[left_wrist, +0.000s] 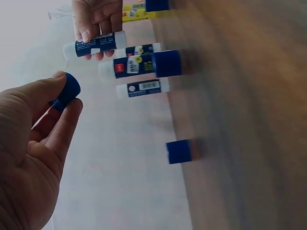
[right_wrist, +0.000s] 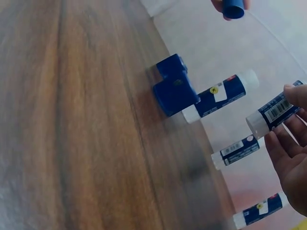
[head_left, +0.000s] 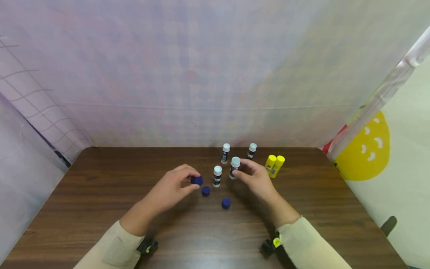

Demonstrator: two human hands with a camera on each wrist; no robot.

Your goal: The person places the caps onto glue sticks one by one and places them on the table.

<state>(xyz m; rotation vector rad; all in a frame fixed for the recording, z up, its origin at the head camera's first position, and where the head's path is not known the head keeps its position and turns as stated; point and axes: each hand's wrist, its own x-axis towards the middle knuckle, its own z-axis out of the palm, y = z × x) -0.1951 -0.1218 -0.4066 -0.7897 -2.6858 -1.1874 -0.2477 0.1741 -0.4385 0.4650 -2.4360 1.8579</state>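
My left hand (head_left: 173, 186) pinches a dark blue glue stick cap (head_left: 197, 181) between thumb and fingers, raised off the table. In my right hand (head_left: 256, 179) is an uncapped glue stick (head_left: 234, 168), white end up, gripped by its labelled barrel and held above the table. Another uncapped glue stick (head_left: 217, 176) stands upright between the hands. Two blue caps, one nearer (head_left: 226, 203) and one farther (head_left: 206, 191), lie in front of it. The left wrist view shows a further blue cap (left_wrist: 179, 151) on the table, apart from the others.
Two more uncapped glue sticks, a left one (head_left: 225, 153) and a right one (head_left: 251, 151), stand near the back edge. Two yellow glue sticks (head_left: 277, 166) stand side by side beyond my right hand. A patterned curtain (head_left: 201, 74) hangs behind the brown wooden table (head_left: 111, 179).
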